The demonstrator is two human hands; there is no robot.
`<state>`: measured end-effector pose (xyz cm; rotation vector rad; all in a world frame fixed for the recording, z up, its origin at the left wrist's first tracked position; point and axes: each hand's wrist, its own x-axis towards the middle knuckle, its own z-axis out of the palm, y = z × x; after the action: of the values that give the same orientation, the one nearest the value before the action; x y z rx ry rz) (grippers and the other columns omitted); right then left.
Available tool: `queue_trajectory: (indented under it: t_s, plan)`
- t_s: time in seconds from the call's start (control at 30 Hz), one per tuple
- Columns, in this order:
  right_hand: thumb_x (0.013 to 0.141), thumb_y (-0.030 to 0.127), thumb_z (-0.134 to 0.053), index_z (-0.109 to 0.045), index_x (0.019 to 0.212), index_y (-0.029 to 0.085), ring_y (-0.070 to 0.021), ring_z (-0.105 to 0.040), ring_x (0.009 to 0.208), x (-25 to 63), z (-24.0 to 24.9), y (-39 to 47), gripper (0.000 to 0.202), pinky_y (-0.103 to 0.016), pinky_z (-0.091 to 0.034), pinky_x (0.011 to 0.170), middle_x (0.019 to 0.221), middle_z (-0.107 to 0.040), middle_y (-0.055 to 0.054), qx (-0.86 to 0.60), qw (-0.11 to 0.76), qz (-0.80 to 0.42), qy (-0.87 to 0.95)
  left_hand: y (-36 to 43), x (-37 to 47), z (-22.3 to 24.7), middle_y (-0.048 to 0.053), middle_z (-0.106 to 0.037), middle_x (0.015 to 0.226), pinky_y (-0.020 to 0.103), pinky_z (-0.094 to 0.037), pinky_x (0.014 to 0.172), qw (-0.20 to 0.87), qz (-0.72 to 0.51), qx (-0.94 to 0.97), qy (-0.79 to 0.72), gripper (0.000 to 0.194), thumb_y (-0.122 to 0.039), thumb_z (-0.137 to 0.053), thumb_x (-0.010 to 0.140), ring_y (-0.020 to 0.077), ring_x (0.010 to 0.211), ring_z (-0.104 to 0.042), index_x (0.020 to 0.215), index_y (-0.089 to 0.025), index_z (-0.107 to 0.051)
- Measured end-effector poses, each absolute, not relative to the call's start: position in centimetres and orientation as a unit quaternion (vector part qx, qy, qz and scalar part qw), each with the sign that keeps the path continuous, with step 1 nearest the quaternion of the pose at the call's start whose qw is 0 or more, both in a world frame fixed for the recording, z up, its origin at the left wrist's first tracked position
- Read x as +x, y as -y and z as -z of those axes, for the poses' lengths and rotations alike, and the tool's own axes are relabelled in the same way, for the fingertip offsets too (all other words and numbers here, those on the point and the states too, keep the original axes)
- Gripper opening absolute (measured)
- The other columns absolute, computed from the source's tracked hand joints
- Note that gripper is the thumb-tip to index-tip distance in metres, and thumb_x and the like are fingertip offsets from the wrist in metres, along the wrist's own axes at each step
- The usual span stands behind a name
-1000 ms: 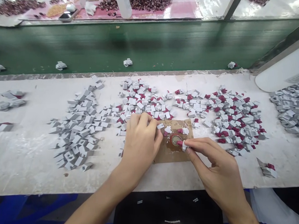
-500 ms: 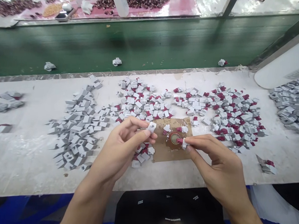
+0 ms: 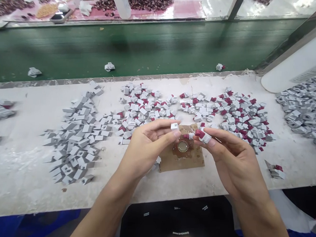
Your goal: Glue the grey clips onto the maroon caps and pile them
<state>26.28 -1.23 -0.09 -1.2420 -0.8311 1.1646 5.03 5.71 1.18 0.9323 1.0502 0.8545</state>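
When viewed from above, shows a white table [image 3: 26, 182] stretching across the middle of the frame. Beyond it, see a green belt [image 3: 156, 45] running across the upper part. Above that, from upper left to upper centre, find a pink sheet [image 3: 187, 11] bearing a dark heap [image 3: 150, 0]. At bottom centre, note black cloth [image 3: 153, 230] with pale lettering.

Back on the table, find loose piles of small parts: plain grey-white in the left pile [image 3: 78, 143], white mixed with dark red in the middle pile [image 3: 145, 107] and right pile [image 3: 244, 118], and grey in the far pile [image 3: 305, 111] at the right edge, just below a slanting white tube [image 3: 293, 65].

Right of centre, see two bare hands near each other but apart. In the left hand [image 3: 148, 146], find a white part [image 3: 174, 126] clamped between thumb and fingers. In the right hand [image 3: 232, 156], see a red-and-white part [image 3: 203, 135] pinched by thumb and fingers, red end facing left.

Below both, note brown cardboard [image 3: 171, 164] with a wet-looking patch around a round disc [image 3: 183, 146]. Smallest, along the belt's near side, find three pieces [image 3: 109, 66], well apart.
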Motion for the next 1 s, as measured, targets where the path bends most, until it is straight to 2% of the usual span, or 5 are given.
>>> queue_trajectory:
  t_s: [0.1,0.27,0.63,0.87,1.0]
  plan:
    - [0.095,0.046,-0.102,-0.098,0.111,0.037,-0.0307,-0.09,0.123,26.3,0.0,0.8,0.019,-0.045,-0.076,0.11,0.123,-0.095,-0.003,-0.525,0.587,-0.509,0.348,-5.4,5.5,-1.2,0.004,-0.09,0.086,0.035,-0.076,0.081,0.676,-0.385,0.434,-0.454,0.027,-0.033,-0.106,0.089,0.024,0.08,-0.089,0.11,-0.024,-0.092]
    - [0.099,0.037,-0.098,-0.098,0.109,0.035,-0.0262,-0.091,0.114,25.9,-0.3,0.4,0.01,-0.033,-0.077,0.097,0.118,-0.095,-0.004,-0.512,0.576,-0.534,0.347,-5.2,5.8,-1.2,0.01,-0.095,0.111,0.032,-0.077,0.089,0.728,-0.376,0.421,-0.39,0.029,-0.026,-0.109,0.084,0.0269,0.099,-0.093,0.107,-0.019,-0.094]
    - [0.105,0.02,-0.088,-0.098,0.114,0.037,-0.0161,-0.08,0.096,26.3,-0.8,0.6,0.022,-0.025,-0.068,0.085,0.101,-0.088,-0.001,-0.523,0.525,-0.476,0.474,-6.2,5.4,-1.5,0.004,-0.094,0.099,0.021,-0.074,0.083,0.733,-0.335,0.463,-0.369,0.018,-0.013,-0.105,0.085,0.0185,0.088,-0.091,0.097,-0.022,-0.095]
    - [0.105,0.024,-0.087,-0.098,0.113,0.038,-0.0184,-0.085,0.097,26.5,-1.1,-0.6,0.019,-0.028,-0.071,0.08,0.106,-0.089,-0.002,-0.479,0.512,-0.545,0.459,-6.5,5.2,-2.1,0.005,-0.092,0.095,0.028,-0.075,0.077,0.71,-0.335,0.489,-0.38,0.02,-0.02,-0.108,0.082,0.0204,0.081,-0.088,0.093,-0.022,-0.092]
    - [0.104,0.031,-0.088,-0.097,0.116,0.033,-0.0241,-0.087,0.099,27.7,-1.8,-4.3,0.015,-0.041,-0.075,0.088,0.114,-0.091,-0.007,-0.489,0.447,-0.547,0.511,-9.8,5.1,-3.6,0.006,-0.089,0.088,0.034,-0.071,0.074,0.647,-0.281,0.569,-0.423,0.019,-0.029,-0.103,0.087,0.0239,0.08,-0.085,0.098,-0.023,-0.089]
